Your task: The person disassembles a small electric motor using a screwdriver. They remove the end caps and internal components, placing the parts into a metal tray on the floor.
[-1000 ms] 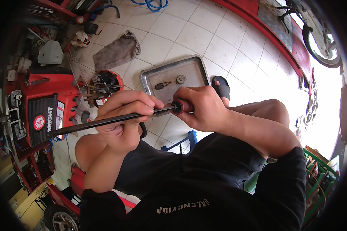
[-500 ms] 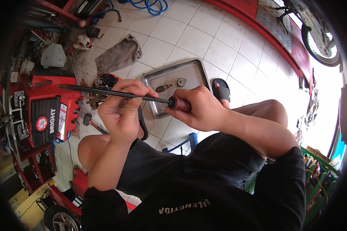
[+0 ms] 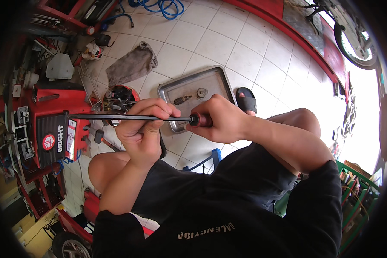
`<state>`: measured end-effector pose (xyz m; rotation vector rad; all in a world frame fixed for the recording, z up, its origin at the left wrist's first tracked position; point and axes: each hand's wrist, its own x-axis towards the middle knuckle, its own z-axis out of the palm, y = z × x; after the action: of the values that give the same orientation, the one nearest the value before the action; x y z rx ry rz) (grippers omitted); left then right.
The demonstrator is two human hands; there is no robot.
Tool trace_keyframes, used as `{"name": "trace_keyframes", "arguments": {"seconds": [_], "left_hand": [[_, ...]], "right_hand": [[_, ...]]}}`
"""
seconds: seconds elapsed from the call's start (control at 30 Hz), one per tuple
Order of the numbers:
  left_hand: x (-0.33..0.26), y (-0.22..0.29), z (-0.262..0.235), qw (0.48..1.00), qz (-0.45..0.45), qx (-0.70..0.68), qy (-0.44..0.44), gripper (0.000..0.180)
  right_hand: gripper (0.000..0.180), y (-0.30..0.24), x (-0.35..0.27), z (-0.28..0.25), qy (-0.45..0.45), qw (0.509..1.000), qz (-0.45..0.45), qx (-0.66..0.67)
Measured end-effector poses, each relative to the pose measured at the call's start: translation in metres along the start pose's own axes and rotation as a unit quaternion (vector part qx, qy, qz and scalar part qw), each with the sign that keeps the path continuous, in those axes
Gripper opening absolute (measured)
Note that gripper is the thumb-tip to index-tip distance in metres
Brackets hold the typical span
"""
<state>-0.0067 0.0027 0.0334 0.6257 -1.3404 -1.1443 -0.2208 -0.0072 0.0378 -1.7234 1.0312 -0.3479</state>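
A long screwdriver (image 3: 103, 116) with a dark shaft and a red handle lies crosswise in front of me, its tip toward the left. My left hand (image 3: 139, 133) pinches the shaft between thumb and fingers, partway along it. My right hand (image 3: 227, 119) is wrapped round the handle, which is mostly hidden. Below and beyond my hands, a metal tray (image 3: 219, 84) rests on the tiled floor. In it are a dark cylindrical metal part (image 3: 182, 99) and a small round metal piece (image 3: 201, 92).
A grey rag (image 3: 131, 64) and a round red container of tools (image 3: 124, 95) lie left of the tray. Farther left stands a red machine (image 3: 56, 101), with a hammer (image 3: 99, 136) nearby. A blue hose (image 3: 167, 13) coils at the back; a wheeled vehicle (image 3: 357, 36) stands far right.
The screwdriver has tilted, its tip coming nearer to me, so the shaft is now almost level across the view. Both hands keep their hold.
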Motion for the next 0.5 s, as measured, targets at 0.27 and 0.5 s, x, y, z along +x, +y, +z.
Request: {"name": "trace_keyframes", "arguments": {"seconds": [0.27,0.5], "left_hand": [[-0.001,-0.002,0.005,0.997,-0.038,0.025,-0.058,0.007],[0.009,0.009,-0.002,0.993,-0.098,0.045,-0.055,0.010]], "right_hand": [[0.034,0.005,0.002,0.014,-0.031,0.999,-0.031,0.028],[0.038,0.007,0.001,0.018,-0.042,0.988,-0.062,0.138]]}}
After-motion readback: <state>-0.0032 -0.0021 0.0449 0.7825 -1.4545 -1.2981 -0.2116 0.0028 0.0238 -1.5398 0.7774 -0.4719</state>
